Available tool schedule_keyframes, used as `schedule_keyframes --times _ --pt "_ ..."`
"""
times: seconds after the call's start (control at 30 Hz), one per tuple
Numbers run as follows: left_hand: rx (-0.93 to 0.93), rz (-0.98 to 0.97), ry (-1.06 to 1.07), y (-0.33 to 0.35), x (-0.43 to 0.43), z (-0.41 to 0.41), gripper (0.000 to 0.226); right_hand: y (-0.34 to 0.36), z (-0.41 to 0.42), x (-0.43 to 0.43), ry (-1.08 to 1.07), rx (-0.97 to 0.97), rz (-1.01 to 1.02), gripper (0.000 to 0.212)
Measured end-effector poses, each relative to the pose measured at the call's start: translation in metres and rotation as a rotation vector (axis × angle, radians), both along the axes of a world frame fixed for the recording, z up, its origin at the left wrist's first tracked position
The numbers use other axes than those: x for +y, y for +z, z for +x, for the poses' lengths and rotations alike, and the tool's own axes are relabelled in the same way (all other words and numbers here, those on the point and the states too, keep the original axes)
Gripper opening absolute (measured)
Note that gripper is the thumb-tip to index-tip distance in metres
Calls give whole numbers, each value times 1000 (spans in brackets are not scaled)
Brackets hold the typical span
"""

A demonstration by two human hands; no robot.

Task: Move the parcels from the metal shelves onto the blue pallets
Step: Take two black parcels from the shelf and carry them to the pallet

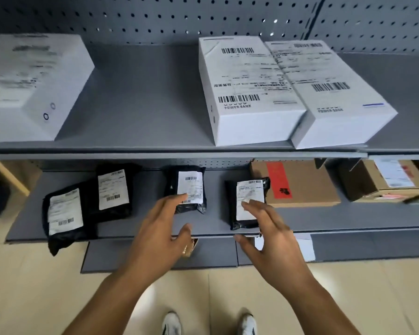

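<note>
Several black poly-bag parcels with white labels lie on the middle grey metal shelf [155,228]. My left hand [160,233] is open, its fingertips at the near corner of one black parcel [186,187]. My right hand [269,233] is open too, fingers spread over the near end of another black parcel [247,201]. Two more black parcels [65,213] [113,189] lie further left. On the upper shelf [143,97] stand two white power-bank boxes [247,88] [334,93] side by side and a white box [29,81] at the left. No blue pallet is in view.
Two brown cardboard boxes [300,184] [382,180] sit on the middle shelf at the right. A lower shelf [131,257] juts out near the floor with paper on it. Perforated grey back panels [179,18] close the rear. My white shoes [172,325] stand on beige floor tiles.
</note>
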State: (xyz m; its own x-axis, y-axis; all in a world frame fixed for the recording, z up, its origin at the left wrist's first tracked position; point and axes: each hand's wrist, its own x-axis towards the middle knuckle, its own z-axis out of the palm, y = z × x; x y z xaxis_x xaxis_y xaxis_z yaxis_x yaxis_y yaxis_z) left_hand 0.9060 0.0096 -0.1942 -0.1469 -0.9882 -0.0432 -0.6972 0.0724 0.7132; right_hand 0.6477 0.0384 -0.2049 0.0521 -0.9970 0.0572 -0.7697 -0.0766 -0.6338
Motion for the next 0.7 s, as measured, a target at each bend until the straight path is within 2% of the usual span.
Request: schedule_keyframes --times 0.47,0.6,0.7 --pt "-183 -4 -22 -135 -59 14 75 -141 -39 -52 -104 47 -77 67" --pt "-225 11 -3 -170 -76 18 84 -179 -52 -63 -135 56 -137 74" --pt "-262 13 -1 -189 -88 12 82 -205 -61 -73 -138 153 -203 85"
